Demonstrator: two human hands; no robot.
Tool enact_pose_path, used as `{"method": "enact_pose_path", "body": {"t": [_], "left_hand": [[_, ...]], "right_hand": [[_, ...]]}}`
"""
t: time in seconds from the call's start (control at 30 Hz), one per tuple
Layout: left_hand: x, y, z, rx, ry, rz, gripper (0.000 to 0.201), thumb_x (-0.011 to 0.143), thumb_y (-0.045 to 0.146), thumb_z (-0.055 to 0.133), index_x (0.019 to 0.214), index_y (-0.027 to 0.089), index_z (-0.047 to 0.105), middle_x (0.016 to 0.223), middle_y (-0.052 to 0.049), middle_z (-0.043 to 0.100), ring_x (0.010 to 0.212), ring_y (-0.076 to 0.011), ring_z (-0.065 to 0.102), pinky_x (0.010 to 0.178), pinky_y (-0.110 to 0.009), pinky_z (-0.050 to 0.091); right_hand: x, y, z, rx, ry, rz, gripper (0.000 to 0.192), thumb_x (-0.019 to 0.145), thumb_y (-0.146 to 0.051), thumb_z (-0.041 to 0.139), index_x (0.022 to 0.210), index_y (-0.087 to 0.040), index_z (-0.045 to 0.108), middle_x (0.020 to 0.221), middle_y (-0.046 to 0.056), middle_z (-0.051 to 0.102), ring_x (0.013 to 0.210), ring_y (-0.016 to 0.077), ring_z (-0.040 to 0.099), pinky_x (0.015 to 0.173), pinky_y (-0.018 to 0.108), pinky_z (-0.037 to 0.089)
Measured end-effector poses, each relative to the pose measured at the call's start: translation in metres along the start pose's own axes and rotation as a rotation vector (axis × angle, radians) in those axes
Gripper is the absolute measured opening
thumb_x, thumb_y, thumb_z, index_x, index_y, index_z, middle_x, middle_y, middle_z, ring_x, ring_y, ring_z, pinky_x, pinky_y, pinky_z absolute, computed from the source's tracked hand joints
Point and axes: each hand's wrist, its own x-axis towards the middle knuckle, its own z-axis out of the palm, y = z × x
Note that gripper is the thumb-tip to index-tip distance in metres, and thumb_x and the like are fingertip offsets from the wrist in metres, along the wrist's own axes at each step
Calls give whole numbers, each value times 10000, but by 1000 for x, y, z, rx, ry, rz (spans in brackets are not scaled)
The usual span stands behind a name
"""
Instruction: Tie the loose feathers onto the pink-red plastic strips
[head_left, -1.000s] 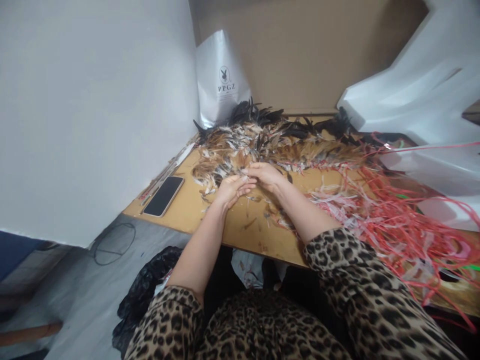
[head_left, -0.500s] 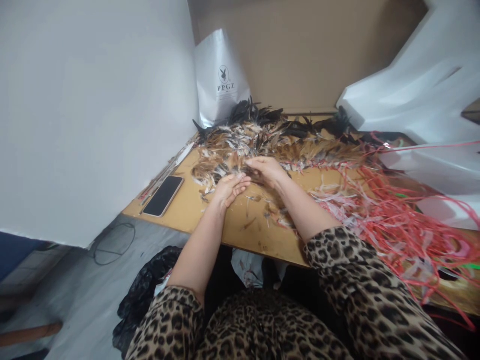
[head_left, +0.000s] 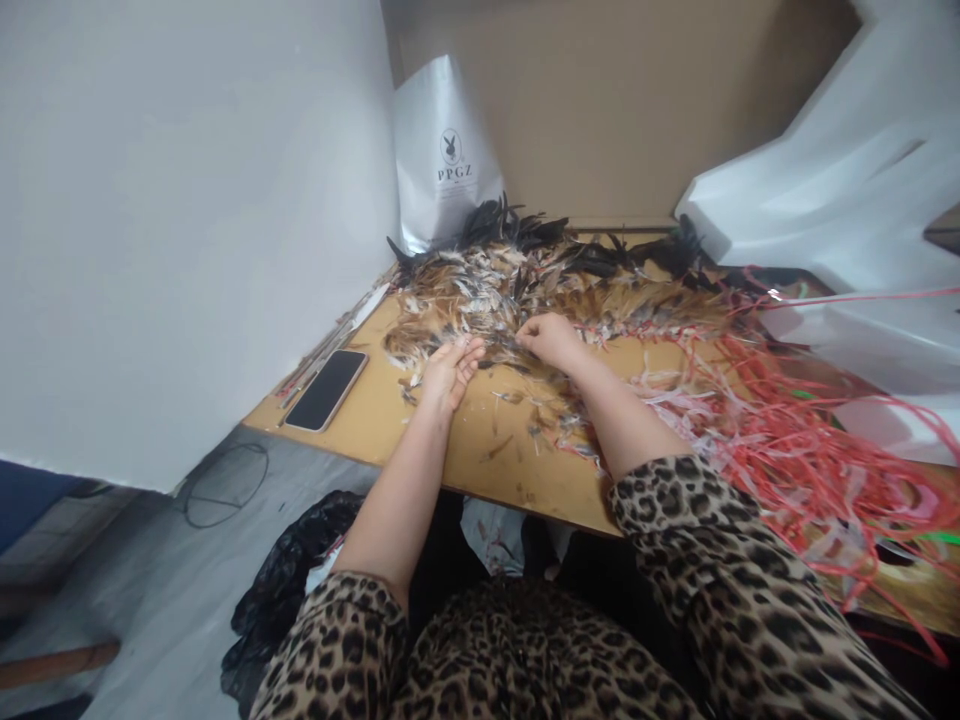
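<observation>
Fingertips of the right hand [head_left: 551, 338] are pinched together on a few dark strands at the near edge of the feather pile [head_left: 525, 285], the knuckles curled over so the grip reads as closed on feathers. Just beside it, the left hand [head_left: 448, 368] lies palm-down with its fingers stretched flat and loose, pressing on the same near edge of the pile; it clasps nothing, though whether a quill is trapped under the fingers is hard to make out from this angle. The two hands sit close but apart, a tuft of brown and black feathers between them.

The pile spreads across the far half of the wooden table [head_left: 480, 455], brown and white plumes in front and black ones behind. A few stray feathers lie on the bare wood near the forearms. To the right, a tangle of red and white plastic strips [head_left: 757, 420] covers the table and hangs past its edge. At the left corner lies a dark phone [head_left: 328, 389], face up. A white paper bag [head_left: 446, 150] printed PPGZ stands upright behind the feathers against the brown wall.
</observation>
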Motion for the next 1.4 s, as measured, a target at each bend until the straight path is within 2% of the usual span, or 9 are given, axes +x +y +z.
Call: {"method": "enact_pose_path", "body": {"t": [0.17, 0.27, 0.43, 0.63, 0.77, 0.97, 1.07, 1.23, 1.4], "left_hand": [[0, 0, 0, -14, 19, -1, 123, 757, 205, 584, 851, 129, 608, 816, -58, 687, 626, -73, 626, 527, -136, 433], [1, -1, -1, -16, 27, -2, 147, 748, 216, 595, 865, 128, 611, 830, -65, 685, 632, -72, 626, 535, -137, 433], [2, -1, -2, -20, 34, 6, 160, 743, 220, 599, 872, 128, 612, 840, -66, 685, 622, -65, 621, 531, -134, 429], [2, 2, -1, -32, 55, 11, 126, 751, 205, 591, 844, 122, 608, 831, -65, 687, 595, -62, 615, 515, -134, 423], [2, -1, -2, 15, 41, 33, 141, 734, 212, 610, 844, 123, 614, 945, -85, 674, 637, -64, 624, 537, -133, 426], [-2, -5, -1, 124, -76, 64, 147, 700, 213, 638, 807, 114, 634, 1133, -114, 598, 680, -81, 633, 549, -150, 438], [-3, -5, 0, 137, -105, 45, 157, 689, 217, 647, 796, 104, 626, 1155, -126, 582, 685, -90, 635, 550, -157, 444], [-4, -4, -1, 140, -136, 45, 186, 681, 235, 658, 799, 100, 608, 1166, -128, 574, 719, -90, 635, 566, -149, 446], [-9, -5, 3, 194, -289, -49, 176, 674, 226, 669, 780, 96, 617, 1162, -131, 576, 757, -109, 639, 627, -179, 466]], "right_hand": [[-5, -13, 2, -111, -146, -128, 191, 689, -271, 536, 773, -195, 690, 744, 21, 675, 675, 129, 584, 601, 209, 375], [-10, -24, 7, -298, -159, -167, 198, 695, -261, 536, 808, -222, 694, 834, 56, 681, 778, 182, 602, 655, 249, 394], [-16, -33, 15, -471, -155, -139, 214, 722, -206, 493, 773, -148, 692, 860, 154, 670, 786, 229, 611, 644, 282, 404], [-6, -19, 3, -103, -115, -131, 178, 685, -239, 508, 704, -160, 667, 710, 44, 666, 644, 131, 568, 606, 216, 380], [-2, -12, -7, 159, -118, -133, 186, 649, -246, 517, 699, -132, 655, 629, 7, 629, 575, 101, 523, 566, 198, 372], [-3, -12, -21, 390, -138, -88, 176, 647, -268, 538, 695, -122, 624, 592, 0, 590, 512, 81, 476, 532, 203, 376], [-3, -12, -26, 460, -116, -67, 159, 641, -262, 564, 687, -117, 611, 615, 6, 592, 518, 71, 475, 514, 188, 377], [-4, -14, -29, 587, -128, 51, 115, 659, -232, 578, 675, -118, 585, 511, -10, 555, 395, 45, 419, 385, 159, 316], [-5, -22, -28, 827, -99, 169, 106, 691, -226, 595, 675, -128, 558, 561, 19, 613, 407, 51, 481, 360, 140, 331]]}}
